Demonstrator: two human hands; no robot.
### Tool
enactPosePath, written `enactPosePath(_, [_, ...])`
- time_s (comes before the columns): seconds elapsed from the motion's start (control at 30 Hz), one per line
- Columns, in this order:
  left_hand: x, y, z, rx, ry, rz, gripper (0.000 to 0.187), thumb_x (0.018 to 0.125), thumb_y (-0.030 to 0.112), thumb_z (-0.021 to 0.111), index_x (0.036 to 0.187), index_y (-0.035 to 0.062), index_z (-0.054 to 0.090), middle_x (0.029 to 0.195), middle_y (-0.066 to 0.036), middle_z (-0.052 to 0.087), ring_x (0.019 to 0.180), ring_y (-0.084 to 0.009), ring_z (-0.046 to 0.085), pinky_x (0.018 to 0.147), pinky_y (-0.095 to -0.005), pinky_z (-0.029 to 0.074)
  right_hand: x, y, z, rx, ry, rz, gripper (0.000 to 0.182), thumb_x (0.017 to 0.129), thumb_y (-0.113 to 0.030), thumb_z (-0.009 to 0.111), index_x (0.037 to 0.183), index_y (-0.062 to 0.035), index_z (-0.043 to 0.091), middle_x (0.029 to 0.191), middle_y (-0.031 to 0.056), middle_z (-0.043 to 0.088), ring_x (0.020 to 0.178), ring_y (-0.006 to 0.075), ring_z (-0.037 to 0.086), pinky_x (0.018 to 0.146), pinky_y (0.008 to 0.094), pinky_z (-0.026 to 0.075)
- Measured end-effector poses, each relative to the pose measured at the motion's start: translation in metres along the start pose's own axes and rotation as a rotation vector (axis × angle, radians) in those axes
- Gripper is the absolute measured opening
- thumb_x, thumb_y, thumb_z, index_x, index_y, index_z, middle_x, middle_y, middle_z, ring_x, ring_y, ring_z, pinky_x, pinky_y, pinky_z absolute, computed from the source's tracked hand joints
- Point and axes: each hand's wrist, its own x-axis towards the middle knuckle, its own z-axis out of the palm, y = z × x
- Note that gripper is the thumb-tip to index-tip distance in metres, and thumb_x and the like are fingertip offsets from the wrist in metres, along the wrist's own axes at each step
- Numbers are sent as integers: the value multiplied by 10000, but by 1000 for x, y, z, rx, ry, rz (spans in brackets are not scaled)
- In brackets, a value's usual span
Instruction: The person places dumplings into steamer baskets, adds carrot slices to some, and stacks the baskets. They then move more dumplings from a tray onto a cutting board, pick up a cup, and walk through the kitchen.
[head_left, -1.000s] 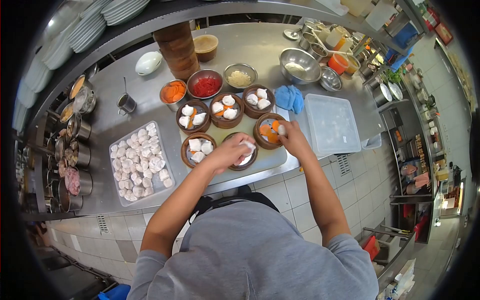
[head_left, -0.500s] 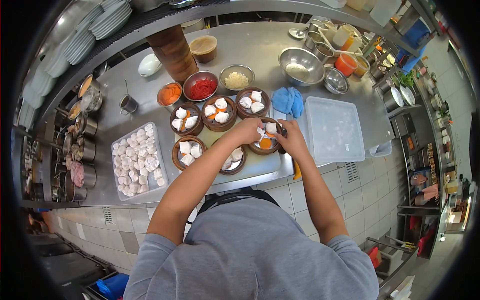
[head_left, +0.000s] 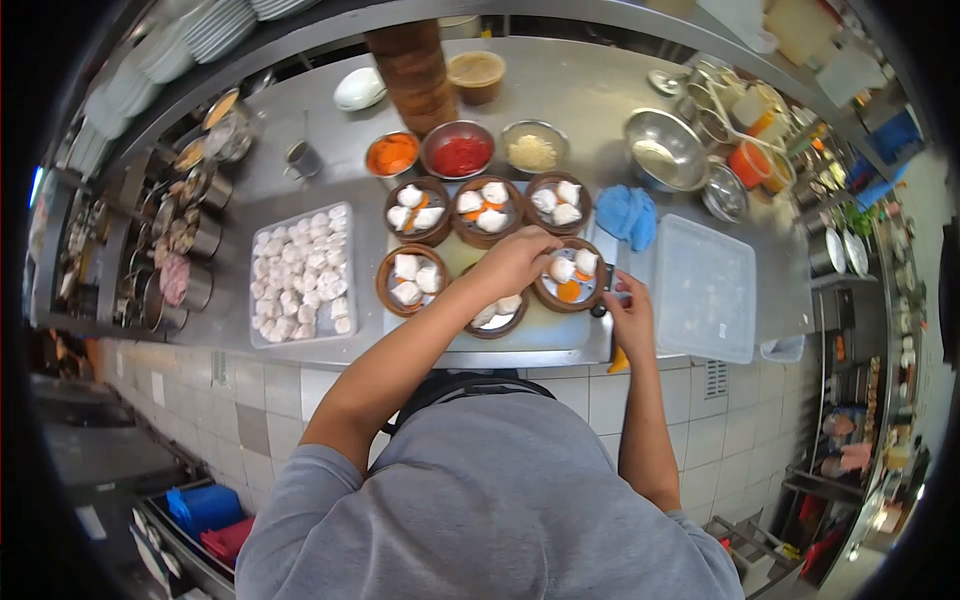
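Observation:
My left hand [head_left: 515, 262] is at the upper left rim of the right front bamboo steamer [head_left: 568, 306], fingers bunched downward; whether they hold anything is hidden. Inside that steamer lie two white dumplings [head_left: 573, 267] and an orange carrot slice [head_left: 569, 291]. To its right, my right hand [head_left: 630, 305] is beside the dark handle of a knife [head_left: 606, 290], thumb and fingers curled near it; contact is unclear. Five more steamers stand around, holding white dumplings, such as the left front one [head_left: 412, 280]. My left forearm partly covers the middle front steamer [head_left: 497, 318].
A tray of many dumplings [head_left: 302, 275] lies left. Behind the steamers stand bowls of carrot [head_left: 392, 153], red strips [head_left: 458, 152] and pale bits [head_left: 535, 150]. A blue cloth [head_left: 627, 216], a lidded clear container [head_left: 705, 290] and a metal bowl [head_left: 665, 150] are right.
A second dumpling now shows in the right front steamer, where my left fingers were. My right hand has moved off its rim, down and right. The whole view has shifted.

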Motion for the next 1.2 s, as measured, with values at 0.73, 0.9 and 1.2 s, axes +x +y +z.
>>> enactPosePath(0.73, [-289, -153, -116, 482, 392, -986, 492, 740, 262, 774, 1156, 42, 629, 942, -160, 718, 930, -382, 688, 810, -477, 536, -4, -155, 156, 285, -525, -87, 393, 949, -30, 645, 1336, -55, 580, 932, -46, 566, 753, 31, 520, 661, 191, 433])
enactPosePath(0.9, [-319, -158, -128, 219, 610, -683, 503, 728, 96, 751, 1197, 44, 577, 1167, -211, 631, 1040, -381, 636, 881, -426, 514, -50, -175, 190, 204, -686, -102, 415, 915, -61, 692, 1320, -88, 606, 892, -37, 573, 702, 42, 496, 622, 213, 430])
enactPosePath(1.2, [-257, -65, -159, -1086, 189, -634, 572, 986, 390, 651, 1431, 113, 424, 1074, -55, 635, 937, -116, 604, 630, -239, 498, -72, -227, 235, 96, -803, -442, 604, 802, -218, 830, 1341, -100, 582, 1364, 109, 516, 958, 256, 637, 832, 368, 551])
